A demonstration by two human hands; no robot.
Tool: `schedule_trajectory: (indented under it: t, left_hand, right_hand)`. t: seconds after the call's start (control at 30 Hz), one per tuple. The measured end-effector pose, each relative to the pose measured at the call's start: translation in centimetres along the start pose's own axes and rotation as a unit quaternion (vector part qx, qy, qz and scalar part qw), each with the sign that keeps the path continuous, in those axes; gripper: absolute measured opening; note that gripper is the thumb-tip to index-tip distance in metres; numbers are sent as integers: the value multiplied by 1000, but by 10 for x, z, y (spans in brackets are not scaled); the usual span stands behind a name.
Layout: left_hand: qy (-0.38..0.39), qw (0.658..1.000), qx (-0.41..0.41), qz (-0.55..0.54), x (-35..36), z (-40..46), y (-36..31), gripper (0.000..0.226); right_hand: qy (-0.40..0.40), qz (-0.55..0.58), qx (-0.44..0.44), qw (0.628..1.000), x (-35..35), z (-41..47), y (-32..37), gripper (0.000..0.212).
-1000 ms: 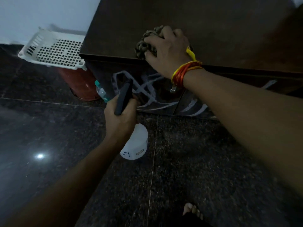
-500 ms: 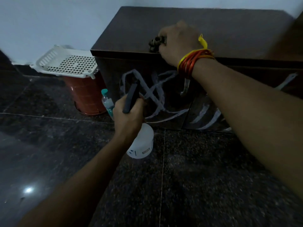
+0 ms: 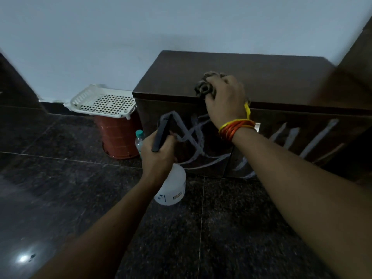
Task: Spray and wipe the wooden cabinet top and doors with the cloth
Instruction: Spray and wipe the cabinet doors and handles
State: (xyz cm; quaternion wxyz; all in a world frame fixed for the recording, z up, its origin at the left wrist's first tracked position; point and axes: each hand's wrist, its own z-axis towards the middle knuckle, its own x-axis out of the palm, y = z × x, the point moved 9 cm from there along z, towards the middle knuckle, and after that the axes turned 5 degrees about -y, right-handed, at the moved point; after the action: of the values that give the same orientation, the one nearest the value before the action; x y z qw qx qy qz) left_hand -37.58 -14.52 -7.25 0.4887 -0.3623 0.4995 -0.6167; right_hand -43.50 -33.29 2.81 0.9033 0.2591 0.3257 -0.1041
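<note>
A low dark wooden cabinet (image 3: 271, 77) stands against the pale wall, its doors (image 3: 201, 146) marked with pale grey streaks. My right hand (image 3: 225, 99), with red and yellow threads at the wrist, presses a bunched patterned cloth (image 3: 204, 87) on the front edge of the cabinet top. Lower and to the left, my left hand (image 3: 157, 156) grips the black trigger head of a white spray bottle (image 3: 173, 190), held in front of the left door above the floor.
A white perforated basket (image 3: 104, 101) rests upside down on a red bucket (image 3: 118, 137) left of the cabinet. A small clear bottle with a teal cap (image 3: 139, 139) stands beside it. Dark polished stone floor (image 3: 60, 198) spreads below; dark furniture edges show at far left and right.
The view has tilted up, showing more wall and the whole cabinet top. My right hand with the cloth has slid along the front edge of the top. The left hand holds the bottle as before.
</note>
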Motion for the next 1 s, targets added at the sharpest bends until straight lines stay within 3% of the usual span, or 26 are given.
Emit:
schedule_trajectory:
  t: [0.2,0.37,0.57,0.73,1.0]
  left_hand:
    - [6,1000,-7,3,-5,-1,25,29]
    - [4,1000,-20,18,-17,-7,40,34]
    - [-17,998,-25,49,-29,-13,55,42]
    - [-23,996,-44,73,-33,-28,64,28]
    - [31,995,-43,89,-14,-77,75,27]
  right_hand:
    - [-115,63,33,991,-13,-32,-5,37]
    - [-162,78,49,983,-17,-51,-18,36]
    - [-152,74,58,984,-20,-63,-27,37]
    - [-150,70,72,984,-31,-77,-38,38]
    - [-112,79,127,982,-31,-124,-60,39]
